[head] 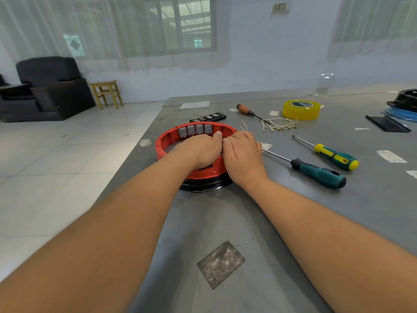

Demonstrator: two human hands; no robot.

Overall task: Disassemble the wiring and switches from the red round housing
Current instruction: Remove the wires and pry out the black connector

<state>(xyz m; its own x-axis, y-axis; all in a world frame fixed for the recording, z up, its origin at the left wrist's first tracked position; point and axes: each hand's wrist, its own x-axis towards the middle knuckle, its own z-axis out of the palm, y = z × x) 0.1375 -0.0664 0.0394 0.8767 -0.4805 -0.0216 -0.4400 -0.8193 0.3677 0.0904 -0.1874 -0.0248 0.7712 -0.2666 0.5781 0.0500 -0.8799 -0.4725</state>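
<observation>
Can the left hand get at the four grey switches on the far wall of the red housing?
Probably yes. The left hand already lies inside the red housing, and the grey switches stand uncovered just beyond its fingers, nothing between.

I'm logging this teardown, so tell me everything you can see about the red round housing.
The red round housing is a glossy, plastic-looking open ring lying flat on the grey table, stacked on a black round base. Four grey switches stand in a row along its far inner wall. The left hand reaches into the ring; the right hand rests over its right rim. What the fingers hold is hidden.
</observation>
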